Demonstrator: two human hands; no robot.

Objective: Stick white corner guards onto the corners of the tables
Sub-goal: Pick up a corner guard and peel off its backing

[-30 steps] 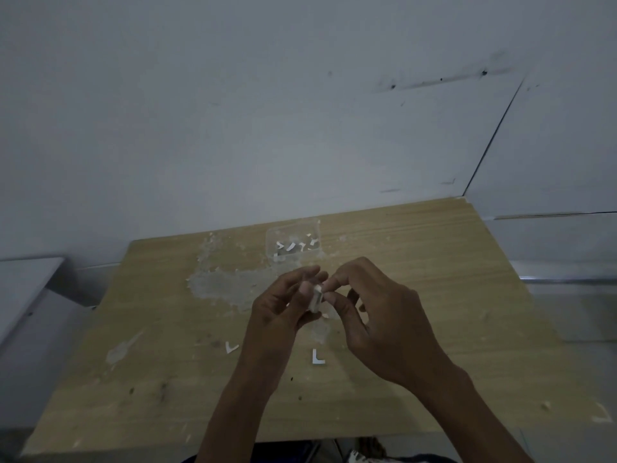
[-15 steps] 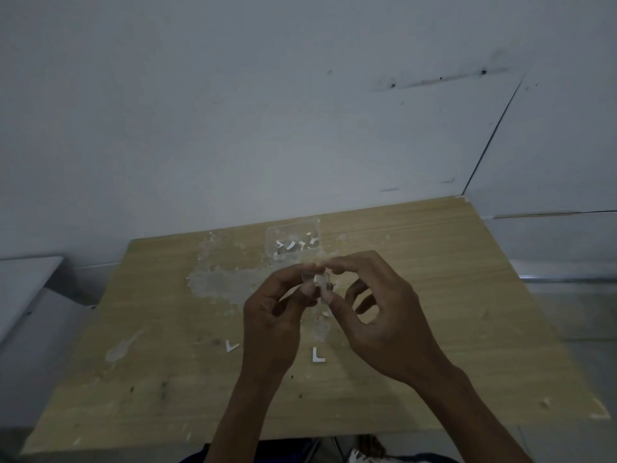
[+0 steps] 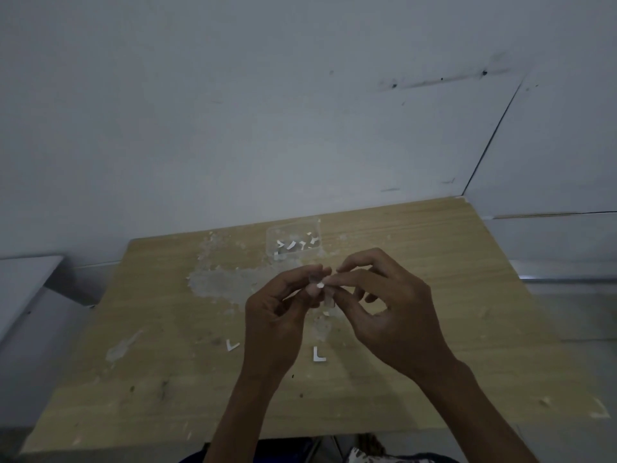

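From the left, your bench (image 3: pixel 160 389) has no guard showing on its near left corner, and the far left corner looks bare as well. Two loose white L-shaped guards lie on the wood in front of you: one (image 3: pixel 232 345) just left of your left wrist, the other (image 3: pixel 319 354) between your two wrists. Farther back, a clear tray (image 3: pixel 293 243) holds several more white pieces. At the near right corner a pale L-shaped mark (image 3: pixel 601 411) sits on the edge, which may be a guard already stuck on; it is too faint to be sure. So, at best, one corner is done and the rest are left.

Your left hand (image 3: pixel 277 315) has its fingers curled in a narrow grip, pinching a small guard (image 3: pixel 320 285) held up above the middle of the bench. Your right hand (image 3: pixel 384 312) meets it from the other side, thumb and forefinger pinching the same piece. You are probably peeling its backing, though the piece is too small to tell which layer each hand holds.
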